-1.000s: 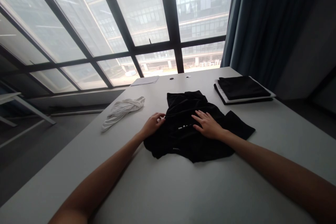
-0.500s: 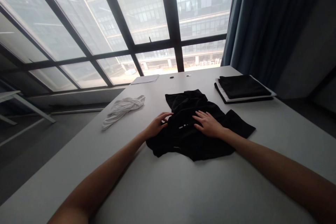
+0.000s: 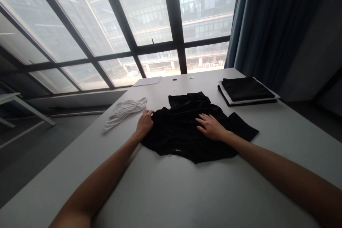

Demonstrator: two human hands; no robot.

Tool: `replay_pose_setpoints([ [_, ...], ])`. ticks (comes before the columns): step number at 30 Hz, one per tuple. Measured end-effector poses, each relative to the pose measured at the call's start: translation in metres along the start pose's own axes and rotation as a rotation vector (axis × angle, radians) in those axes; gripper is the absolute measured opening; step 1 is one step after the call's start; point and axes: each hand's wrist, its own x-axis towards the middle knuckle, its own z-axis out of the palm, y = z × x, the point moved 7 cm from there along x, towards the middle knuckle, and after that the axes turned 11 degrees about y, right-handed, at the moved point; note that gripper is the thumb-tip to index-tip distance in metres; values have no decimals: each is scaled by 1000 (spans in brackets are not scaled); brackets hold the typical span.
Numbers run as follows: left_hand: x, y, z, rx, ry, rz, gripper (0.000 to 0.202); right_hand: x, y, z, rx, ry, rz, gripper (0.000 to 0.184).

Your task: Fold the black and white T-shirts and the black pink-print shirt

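A rumpled black T-shirt (image 3: 184, 135) lies on the white table (image 3: 165, 192) in front of me, with a small pale mark near its lower edge. At the shirt's left side, my left hand (image 3: 145, 123) is closed on a bunch of the fabric. My right hand (image 3: 211, 127) rests flat on the right half of the shirt, fingers stretched out. A short sleeve (image 3: 244, 127) sticks out beyond my right wrist.
Left of the shirt lies a crumpled white garment (image 3: 124, 112). Folded black and white clothes (image 3: 247, 89) are stacked at the back right. Papers (image 3: 147, 81) lie at the far edge, before the windows. A blue curtain (image 3: 253, 25) hangs at the right.
My left hand has moved left, drawing the shirt's left side outward with it. The fabric there is spread wider. My right hand has stayed nearly in place.
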Motion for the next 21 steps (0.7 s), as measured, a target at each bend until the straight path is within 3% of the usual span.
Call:
replay_pose_setpoints([
  [4, 2, 5, -14, 21, 77, 0, 54, 0, 0, -3, -15, 44, 6, 52],
  [6, 1, 23, -27, -60, 174, 82, 55, 0, -2, -5, -14, 81, -13, 51],
  [8, -4, 48, -36, -206, 193, 236, 46, 0, -6, -10, -14, 135, -51, 47],
  [11, -26, 91, -29, -367, -39, 545, 28, 0, -18, -22, 4, 235, -143, 40],
  [14, -54, 120, -14, -397, -294, 755, 29, -2, -31, -31, 63, 265, -245, 37],
  [18, -75, 131, -1, -388, -508, 815, 49, -4, -38, -28, 106, 196, -309, 43],
  [21, -80, 131, 0, -406, -627, 834, 52, -3, -30, -17, 105, 100, -258, 56],
])
